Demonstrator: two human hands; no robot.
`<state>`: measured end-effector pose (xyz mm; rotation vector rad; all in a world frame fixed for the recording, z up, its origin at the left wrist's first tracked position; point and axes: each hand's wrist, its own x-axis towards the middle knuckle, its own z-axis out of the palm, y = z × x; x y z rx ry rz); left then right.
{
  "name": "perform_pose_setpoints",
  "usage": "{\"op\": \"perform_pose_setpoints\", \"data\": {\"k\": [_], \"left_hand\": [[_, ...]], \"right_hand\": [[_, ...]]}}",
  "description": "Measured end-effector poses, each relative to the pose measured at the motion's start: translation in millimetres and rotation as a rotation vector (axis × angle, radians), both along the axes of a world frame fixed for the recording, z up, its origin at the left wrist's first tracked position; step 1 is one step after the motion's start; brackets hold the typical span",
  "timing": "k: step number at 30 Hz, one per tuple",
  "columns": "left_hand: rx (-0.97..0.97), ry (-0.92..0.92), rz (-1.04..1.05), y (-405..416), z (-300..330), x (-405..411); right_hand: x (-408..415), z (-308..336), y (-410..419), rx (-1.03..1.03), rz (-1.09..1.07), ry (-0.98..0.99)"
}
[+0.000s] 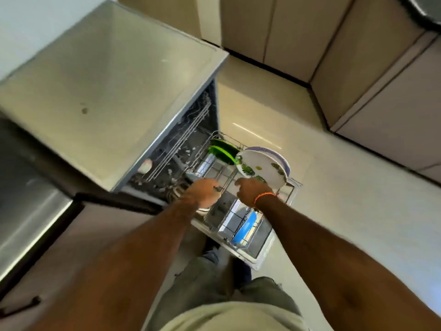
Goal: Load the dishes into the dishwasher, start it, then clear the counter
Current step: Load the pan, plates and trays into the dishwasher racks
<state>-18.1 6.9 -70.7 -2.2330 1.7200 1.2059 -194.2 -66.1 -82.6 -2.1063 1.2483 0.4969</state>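
The right hand grips a white leaf-patterned round plate above the pulled-out wire dishwasher rack. The left hand curls around the rack's wire, beside green plates.

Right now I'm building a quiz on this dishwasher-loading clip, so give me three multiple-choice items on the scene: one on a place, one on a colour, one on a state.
1. Where do the green plates stand?
A. On the counter
B. In the pulled-out lower rack, at its far end
C. On the floor

2. What colour is the dish lying at the near end of the rack?
A. Red
B. Yellow
C. Blue

3. What is the right hand doing?
A. Holding the white plate with leaf prints over the rack
B. Hanging idle
C. Pressing a button

Answers:
1. B, the green plates stand on edge among the rack wires beside the open dishwasher.
2. C, a blue dish shows between the near wires.
3. A, its fingers grip the plate's lower edge, while the left hand reaches into the rack.
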Motion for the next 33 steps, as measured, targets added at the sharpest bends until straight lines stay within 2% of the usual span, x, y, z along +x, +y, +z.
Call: {"op": "perform_pose_setpoints", "data": {"k": [5, 12, 16, 23, 33], "left_hand": [[-0.027, -0.082, 0.240, 102.8, 39.4, 28.3], [0.007, -0.109, 0.622, 270.8, 57.4, 63.2], [-0.090, -0.146, 0.880, 355.6, 88.5, 53.4], [-0.126, -0.218, 1.219, 505.0, 101.3, 43.9], [-0.264, -0.501, 1.607, 683.4, 109.8, 30.1]], "right_hand": [[50.3, 51.6, 51.0, -0.125, 0.386, -0.045], [124.3, 95.4, 145.4, -0.224, 0.832, -0.123], [170.1, 103.5, 206.9, -0.257, 1.069, -0.177], [232.1, 120.0, 336.3, -0.260, 1.361, -0.311], [288.7, 122.0, 525.6, -0.199, 1.636, -0.430]]}}
